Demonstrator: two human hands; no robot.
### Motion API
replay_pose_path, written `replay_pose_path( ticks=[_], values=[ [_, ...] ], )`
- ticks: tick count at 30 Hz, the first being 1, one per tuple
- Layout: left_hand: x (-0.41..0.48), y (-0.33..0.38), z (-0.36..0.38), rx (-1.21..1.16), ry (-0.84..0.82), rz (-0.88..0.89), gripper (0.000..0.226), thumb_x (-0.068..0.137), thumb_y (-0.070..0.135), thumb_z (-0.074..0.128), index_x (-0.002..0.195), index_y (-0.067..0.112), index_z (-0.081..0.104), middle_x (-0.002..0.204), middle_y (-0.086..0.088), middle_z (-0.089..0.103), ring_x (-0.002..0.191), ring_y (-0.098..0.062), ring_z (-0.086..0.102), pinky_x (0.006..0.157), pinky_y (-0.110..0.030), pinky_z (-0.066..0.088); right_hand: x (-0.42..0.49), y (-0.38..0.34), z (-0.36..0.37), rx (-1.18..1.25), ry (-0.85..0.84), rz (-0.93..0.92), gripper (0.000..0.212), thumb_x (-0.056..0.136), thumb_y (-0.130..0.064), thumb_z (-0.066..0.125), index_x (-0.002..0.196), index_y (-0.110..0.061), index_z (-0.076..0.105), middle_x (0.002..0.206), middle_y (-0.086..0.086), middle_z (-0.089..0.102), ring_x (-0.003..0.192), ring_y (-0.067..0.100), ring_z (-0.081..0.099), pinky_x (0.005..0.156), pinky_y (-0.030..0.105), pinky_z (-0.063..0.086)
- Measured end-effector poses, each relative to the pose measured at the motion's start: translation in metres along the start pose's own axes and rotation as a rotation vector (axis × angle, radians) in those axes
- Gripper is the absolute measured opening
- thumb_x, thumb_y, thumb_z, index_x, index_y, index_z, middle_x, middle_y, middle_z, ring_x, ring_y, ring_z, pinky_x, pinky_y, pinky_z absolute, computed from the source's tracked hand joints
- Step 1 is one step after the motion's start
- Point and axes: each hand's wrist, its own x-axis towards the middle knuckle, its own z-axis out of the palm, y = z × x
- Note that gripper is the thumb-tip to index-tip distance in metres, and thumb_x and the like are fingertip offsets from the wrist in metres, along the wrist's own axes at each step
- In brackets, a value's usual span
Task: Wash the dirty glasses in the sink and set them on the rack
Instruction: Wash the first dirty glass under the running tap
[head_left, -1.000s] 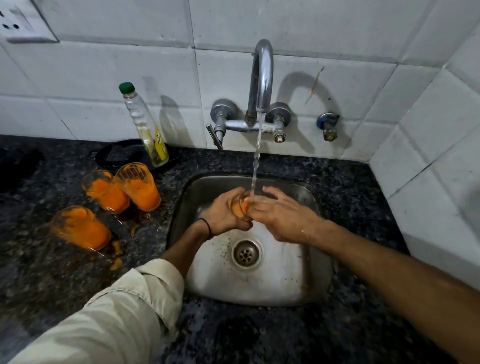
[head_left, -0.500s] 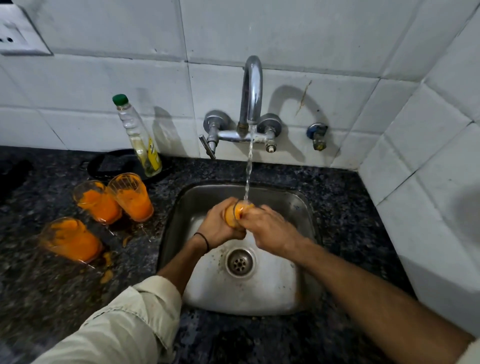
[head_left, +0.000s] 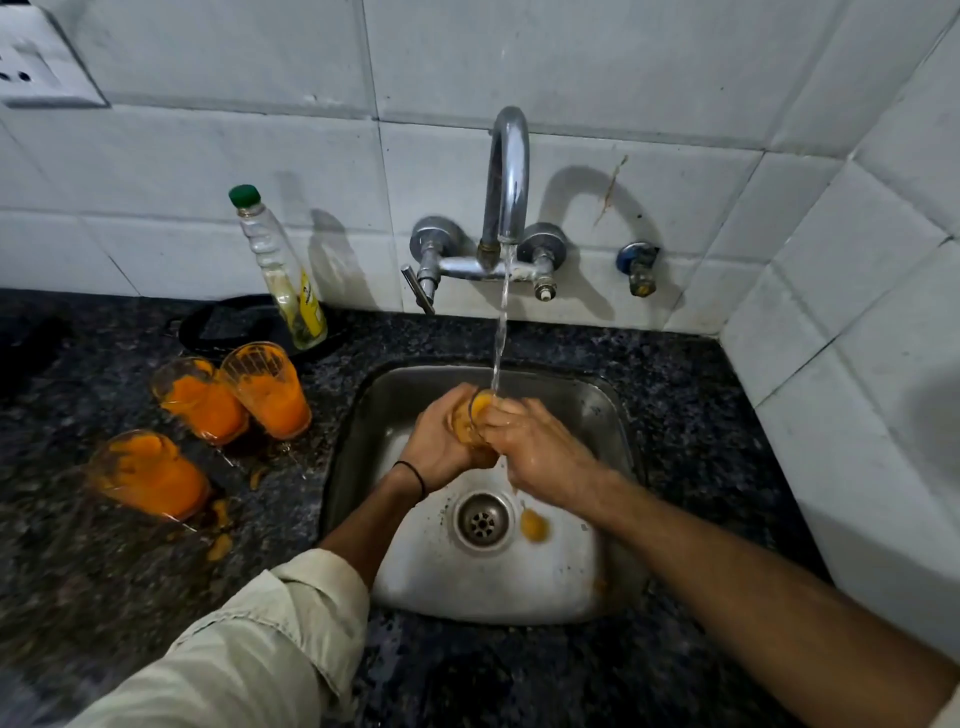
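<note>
White tiled wall (head_left: 571, 67) (stained), dark speckled counter (head_left: 701, 395)

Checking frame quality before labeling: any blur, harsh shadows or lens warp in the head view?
Head view: tap casts a hard shadow on the tiles; orange blob near the drain is motion-blurred; tile lines bow from wide-angle distortion; countertop is dim toward the corners.

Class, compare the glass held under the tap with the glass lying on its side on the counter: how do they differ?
The held glass is gripped by both hands over the sink; the tipped glass lies untouched on the counter. Tap water runs into the held glass; the tipped glass has only leaked orange residue beside it. Both are clear and coated orange inside.
</note>
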Motion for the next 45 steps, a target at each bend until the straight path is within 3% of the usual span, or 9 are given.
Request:
replay_pose_path(
  ticks=[4,9,12,16,21,26,32,41,45],
  values=[
    [-0.001,0.003,0.013,0.040,0.040,0.007,0.053,0.052,0.008,0.079,0.103,0.015,0.064,0.096,-0.004,0.072,0.087,-0.014,0.067,0.080,-0.036,0.057,0.012,0.004,-0.019,-0.132,-0.279,0.080,0.045,0.077,0.008,0.063,0.116,-0.015,0.063,0.126,0.008,0.062,0.125,0.028,0.051,0.116,0.047,0.031],
    [-0.002,-0.001,0.019,0.106,0.180,-0.002,0.026,0.075,0.006,0.074,0.094,0.018,0.062,0.086,0.001,0.070,0.080,-0.007,0.064,0.075,-0.035,0.056,0.039,-0.027,0.002,0.354,-0.055,0.524,0.022,0.085,0.001,0.053,0.067,-0.012,0.056,0.083,0.008,0.062,0.085,0.027,0.063,0.070,0.037,0.052],
    [-0.003,0.000,0.005,0.040,0.127,-0.050,0.027,0.067,0.014,0.075,0.086,0.026,0.061,0.081,0.008,0.069,0.076,-0.004,0.062,0.071,-0.028,0.053,0.018,-0.025,0.010,0.477,0.109,0.325,0.018,0.083,0.006,0.055,0.084,-0.008,0.065,0.092,0.005,0.065,0.088,0.019,0.061,0.078,0.035,0.052],
    [-0.002,0.006,-0.002,0.193,-0.049,-0.044,0.056,0.054,0.006,0.084,0.102,0.024,0.062,0.095,0.005,0.069,0.085,-0.008,0.065,0.077,-0.030,0.055,0.003,0.016,-0.006,-0.144,-0.110,-0.147,0.038,0.072,0.004,0.069,0.106,-0.014,0.071,0.112,0.006,0.068,0.116,0.025,0.058,0.113,0.048,0.037],
    [0.001,0.010,0.002,0.245,-0.028,0.007,0.053,0.062,0.004,0.083,0.107,0.022,0.061,0.096,0.005,0.069,0.087,-0.002,0.064,0.073,-0.016,0.053,0.020,-0.005,-0.015,0.158,-0.295,0.300,0.039,0.077,-0.005,0.067,0.114,-0.016,0.059,0.123,0.009,0.054,0.114,0.023,0.052,0.095,0.039,0.051],
    [-0.002,0.004,-0.002,0.150,0.066,-0.077,0.031,0.073,0.005,0.074,0.078,0.029,0.056,0.073,0.008,0.061,0.067,-0.002,0.054,0.062,-0.015,0.046,0.022,-0.022,0.009,0.536,0.044,0.362,0.021,0.080,0.012,0.055,0.093,-0.001,0.066,0.101,0.010,0.063,0.096,0.022,0.060,0.086,0.035,0.053],
    [-0.007,0.006,-0.010,0.215,-0.084,-0.097,0.053,0.052,0.007,0.084,0.096,0.027,0.063,0.091,0.003,0.070,0.084,-0.016,0.066,0.075,-0.041,0.058,0.001,0.012,-0.003,-0.046,-0.259,0.059,0.048,0.079,-0.006,0.066,0.122,-0.025,0.056,0.125,-0.002,0.059,0.118,0.016,0.052,0.110,0.041,0.038],
    [-0.008,0.004,0.005,0.246,0.160,-0.049,0.030,0.067,0.006,0.075,0.090,0.019,0.060,0.079,0.003,0.067,0.075,-0.014,0.063,0.062,-0.026,0.052,0.033,-0.035,0.012,0.781,0.115,0.632,0.017,0.091,-0.009,0.053,0.080,-0.016,0.064,0.088,0.006,0.066,0.083,0.018,0.063,0.070,0.035,0.051],
    [-0.013,0.007,0.002,0.156,0.132,-0.032,0.037,0.064,0.006,0.078,0.089,0.026,0.059,0.083,0.007,0.067,0.071,0.005,0.058,0.063,-0.012,0.046,0.008,-0.012,0.017,0.221,0.149,0.074,0.027,0.075,0.005,0.061,0.084,-0.019,0.069,0.089,-0.001,0.065,0.088,0.015,0.059,0.089,0.037,0.051]
  ],
)
